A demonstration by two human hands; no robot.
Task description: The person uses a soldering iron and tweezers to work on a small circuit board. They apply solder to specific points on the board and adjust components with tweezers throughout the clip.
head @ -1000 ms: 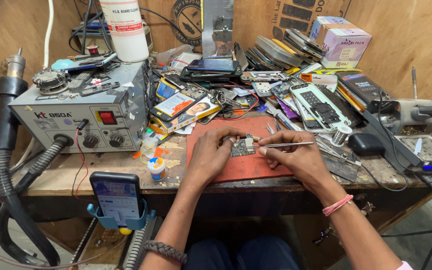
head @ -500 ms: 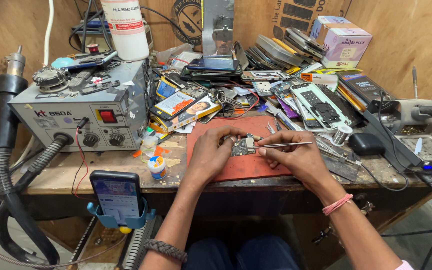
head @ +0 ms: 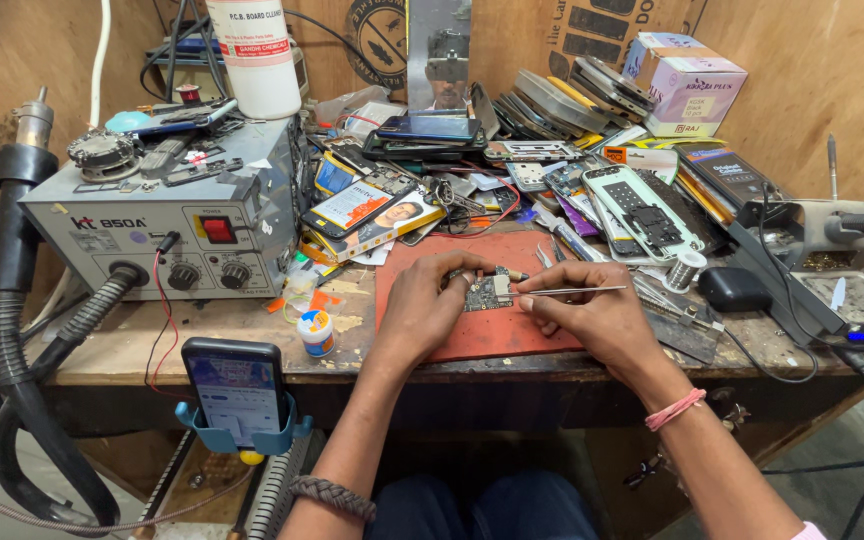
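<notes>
A small phone circuit board (head: pixel 489 290) lies on a red work mat (head: pixel 497 330) at the front of the bench. My left hand (head: pixel 432 303) grips the board's left side and holds it against the mat. Metal tweezers (head: pixel 577 291) are pinched in my right hand (head: pixel 592 312), their tips pointing left onto the board. Both forearms reach in from the bottom of the view, a braided band on the left wrist and a pink band on the right.
A grey hot-air rework station (head: pixel 167 215) with its hose stands at the left. A phone in a blue holder (head: pixel 234 395) hangs off the front edge. A small pot (head: pixel 316 333) sits left of the mat. Phone parts, boards and boxes pile up behind; a soldering stand (head: pixel 832 250) is at right.
Both hands stay on the board and tweezers with only slight shifts; nothing else has moved.
</notes>
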